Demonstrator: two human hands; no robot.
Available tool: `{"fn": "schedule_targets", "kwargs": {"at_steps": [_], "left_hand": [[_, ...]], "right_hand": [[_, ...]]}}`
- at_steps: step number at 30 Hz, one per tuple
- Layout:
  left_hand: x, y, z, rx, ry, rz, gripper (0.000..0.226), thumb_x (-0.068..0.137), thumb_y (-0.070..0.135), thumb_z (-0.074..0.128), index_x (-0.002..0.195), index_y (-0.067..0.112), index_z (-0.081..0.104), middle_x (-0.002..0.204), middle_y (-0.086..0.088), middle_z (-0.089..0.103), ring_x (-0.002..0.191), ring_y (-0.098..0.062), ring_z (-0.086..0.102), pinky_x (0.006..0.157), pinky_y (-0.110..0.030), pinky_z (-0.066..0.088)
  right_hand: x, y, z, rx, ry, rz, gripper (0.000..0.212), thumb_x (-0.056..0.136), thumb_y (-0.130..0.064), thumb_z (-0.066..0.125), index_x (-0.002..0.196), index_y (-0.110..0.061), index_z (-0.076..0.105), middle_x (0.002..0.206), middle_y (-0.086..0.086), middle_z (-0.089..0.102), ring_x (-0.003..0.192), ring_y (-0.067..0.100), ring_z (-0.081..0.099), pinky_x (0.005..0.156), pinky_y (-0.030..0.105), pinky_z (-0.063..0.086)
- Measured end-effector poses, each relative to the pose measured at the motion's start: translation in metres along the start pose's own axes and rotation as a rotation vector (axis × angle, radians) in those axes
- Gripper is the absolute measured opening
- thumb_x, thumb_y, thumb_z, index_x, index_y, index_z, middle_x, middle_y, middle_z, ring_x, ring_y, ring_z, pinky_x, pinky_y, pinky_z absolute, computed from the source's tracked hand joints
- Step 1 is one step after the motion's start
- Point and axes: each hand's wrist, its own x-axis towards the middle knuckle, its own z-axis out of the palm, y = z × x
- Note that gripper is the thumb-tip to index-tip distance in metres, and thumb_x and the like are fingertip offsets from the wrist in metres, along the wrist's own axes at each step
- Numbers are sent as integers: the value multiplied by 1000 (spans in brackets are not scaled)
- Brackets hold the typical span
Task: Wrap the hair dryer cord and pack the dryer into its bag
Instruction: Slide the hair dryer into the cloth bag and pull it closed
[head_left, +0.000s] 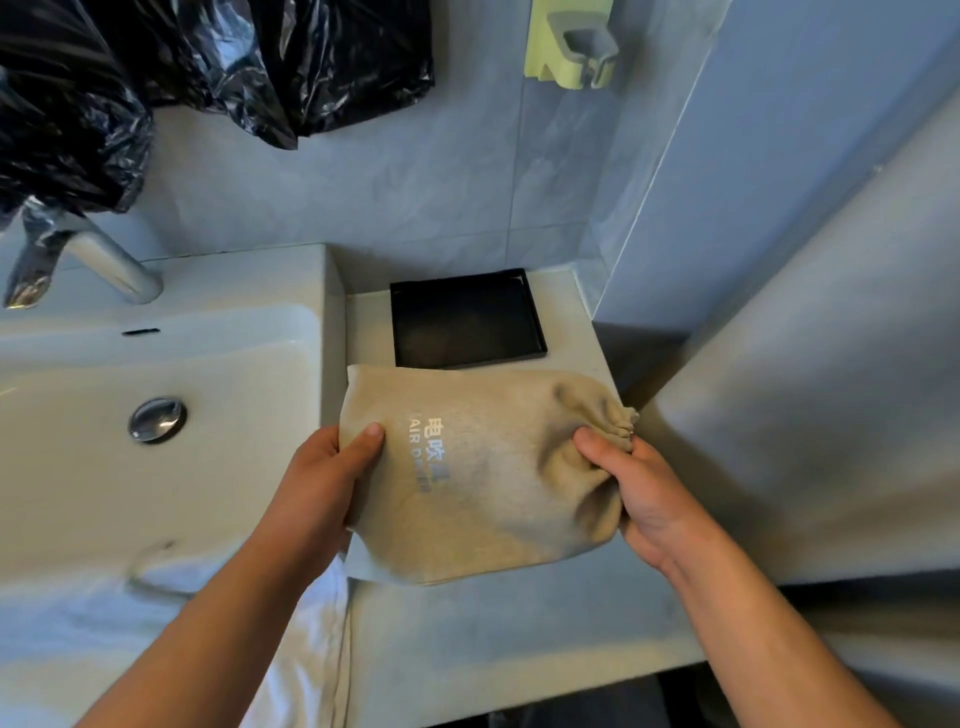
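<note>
A beige cloth bag (483, 467) with pale lettering bulges as if something is inside; the hair dryer and its cord are hidden. It is held just above the grey counter, in front of a black tray. My left hand (332, 473) grips the bag's closed bottom end, thumb on top. My right hand (634, 493) grips the gathered mouth of the bag, which is bunched tight at the right.
A shallow black tray (540, 332) sits on the counter (519, 649) behind the bag. A white sink (78, 467) with a metal drain and a chrome tap (109, 265) lies to the left. Black plastic bags hang top left. A wall stands close on the right.
</note>
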Motion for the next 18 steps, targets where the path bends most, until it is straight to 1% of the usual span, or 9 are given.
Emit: {"fn": "schedule_targets", "kwargs": {"at_steps": [2,5,9,11,13,16,18], "left_hand": [[16,1,5,-37,-20,-7,28,97,36,56,108,14,68,97,-6,78,92,-26,74,80,-44,58],[45,1,12,-74,-48,-23,29,97,37,56,110,14,69,100,-7,78,94,-28,74,85,-50,57],[85,0,20,-71,-56,-37,33,95,42,57,113,17,68,104,-5,77,97,-27,73,90,-54,56],[104,1,24,-90,-42,-52,33,95,42,57,113,16,67,104,-6,77,97,-28,73,90,-55,56],[124,4,28,-115,-39,-66,35,94,42,58,114,14,66,105,-7,77,98,-29,73,90,-55,56],[157,10,32,-132,-11,-75,30,98,36,56,115,12,65,106,-10,76,98,-30,73,86,-50,57],[178,14,33,-133,13,-84,26,100,31,55,113,10,63,106,-12,75,96,-29,72,81,-44,57]], "right_hand": [[10,-8,2,-30,25,-2,49,68,-30,76,114,-14,67,107,7,75,103,25,69,90,40,53],[29,-20,5,-71,67,-18,51,67,-31,75,116,-16,66,108,7,75,104,25,69,88,40,53],[58,-35,8,-110,82,-23,45,71,-31,74,114,-22,65,107,3,75,102,22,69,83,36,54],[74,-42,10,-119,80,-15,45,70,-31,75,113,-22,65,106,3,75,101,22,69,81,36,55],[96,-50,13,-134,78,-13,46,70,-31,75,113,-19,66,107,5,75,102,23,69,84,38,55],[135,-64,18,-167,61,-10,38,80,-27,73,115,-15,66,109,8,74,103,24,69,85,38,55],[161,-73,21,-195,36,-1,35,82,-27,72,114,-15,67,108,7,75,102,24,70,84,38,55]]}}
